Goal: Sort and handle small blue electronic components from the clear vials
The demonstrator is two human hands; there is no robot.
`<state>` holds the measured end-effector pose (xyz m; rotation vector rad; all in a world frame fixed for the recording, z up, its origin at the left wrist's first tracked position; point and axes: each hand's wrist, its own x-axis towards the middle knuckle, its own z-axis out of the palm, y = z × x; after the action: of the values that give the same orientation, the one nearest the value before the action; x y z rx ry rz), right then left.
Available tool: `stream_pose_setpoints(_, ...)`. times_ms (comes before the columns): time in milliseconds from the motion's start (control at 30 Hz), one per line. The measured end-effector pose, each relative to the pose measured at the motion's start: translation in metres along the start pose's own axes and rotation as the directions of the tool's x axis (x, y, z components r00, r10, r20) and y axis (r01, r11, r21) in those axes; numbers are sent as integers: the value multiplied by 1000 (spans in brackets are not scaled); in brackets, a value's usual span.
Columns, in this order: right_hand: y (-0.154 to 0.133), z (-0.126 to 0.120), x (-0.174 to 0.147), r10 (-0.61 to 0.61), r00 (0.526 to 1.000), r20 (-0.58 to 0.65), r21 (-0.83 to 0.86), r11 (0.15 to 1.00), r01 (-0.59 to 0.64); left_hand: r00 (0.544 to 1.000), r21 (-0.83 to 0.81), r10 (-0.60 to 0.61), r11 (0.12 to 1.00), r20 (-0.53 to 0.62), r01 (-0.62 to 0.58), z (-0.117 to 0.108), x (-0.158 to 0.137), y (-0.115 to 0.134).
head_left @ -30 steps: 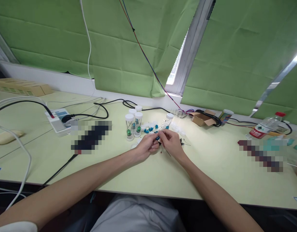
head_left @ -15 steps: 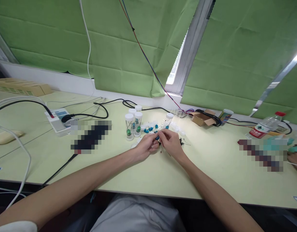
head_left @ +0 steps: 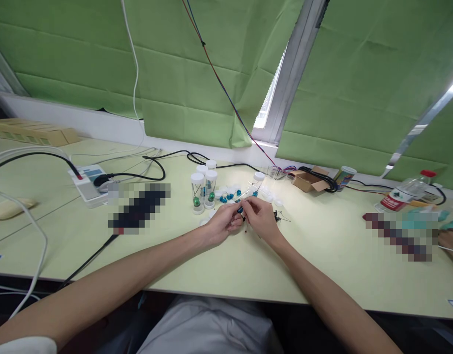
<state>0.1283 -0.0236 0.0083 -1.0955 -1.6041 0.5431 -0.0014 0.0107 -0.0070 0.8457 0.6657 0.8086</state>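
Observation:
My left hand (head_left: 223,223) and my right hand (head_left: 262,216) meet over the middle of the table, fingers closed together. Between their fingertips is a small blue part (head_left: 240,210); its exact kind is too small to make out. Just beyond the hands lie several small blue parts (head_left: 229,196) with thin leads, among white caps (head_left: 277,200). Left of them stand several clear tubes with white lids (head_left: 197,194), green pieces inside. One more lidded tube (head_left: 258,178) stands behind my right hand. Small black parts (head_left: 277,215) with thin wires lie beside my right hand.
A power strip (head_left: 89,184) with cables is at the left, near a blurred dark object (head_left: 139,209). At the back right are an open cardboard box (head_left: 309,181), a can (head_left: 345,178) and a water bottle (head_left: 399,196). Another person's hand (head_left: 451,241) shows at the right edge.
My two hands stay almost still around the small blue part. At the far right, the other person's hand has shifted slightly.

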Motion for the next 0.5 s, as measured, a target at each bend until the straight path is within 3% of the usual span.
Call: stream_pose_setpoints(500,5,1,0,1,1000,4,34,999,-1,1000,12,-6,1000,6,6,2,-2,1)
